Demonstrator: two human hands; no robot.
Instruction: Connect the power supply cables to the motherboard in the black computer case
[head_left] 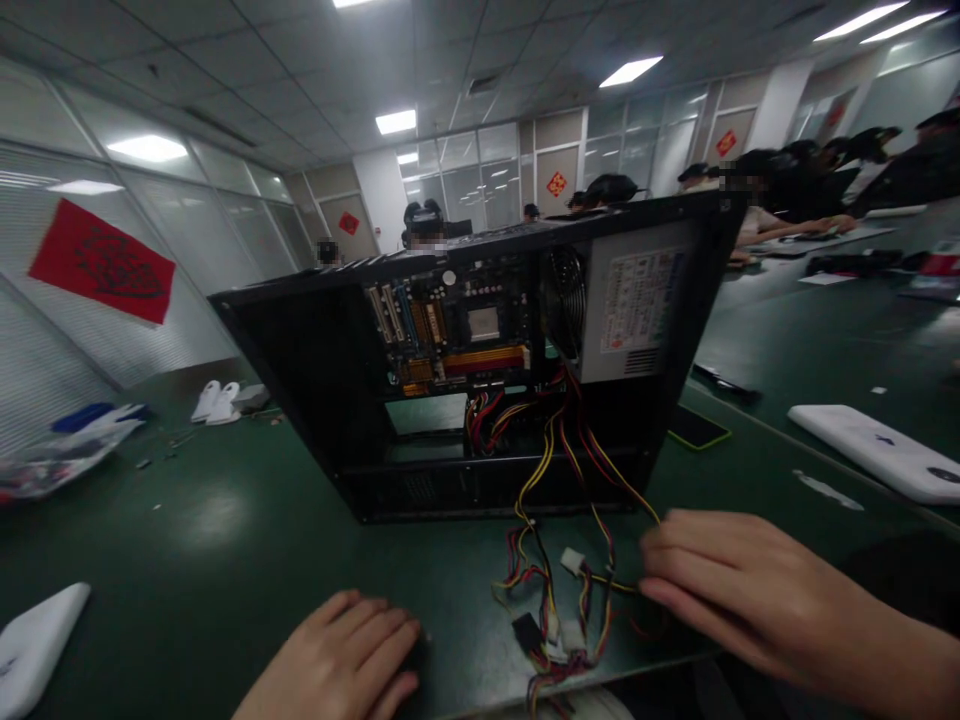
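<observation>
A black computer case (300, 390) stands on the green table with its open side facing me. A motherboard (461, 345) sits inside, and a silver power supply (645, 300) fills the upper right corner. From the power supply, yellow, red and black cables (531, 490) hang over the case's lower edge and end in white and black connectors (571, 636) on the table. My right hand (720, 575) has its fingers closed around some of these power cables. Left of the connectors, my left hand (337, 650) rests on the tabletop with slightly curled fingers, holding nothing.
White power banks or similar flat devices lie at the far right (874, 450) and lower left (45, 635). A plastic bag (82, 450) and small loose parts are on the left. A black phone-like slab (697, 427) lies behind the case. Other people sit at far tables.
</observation>
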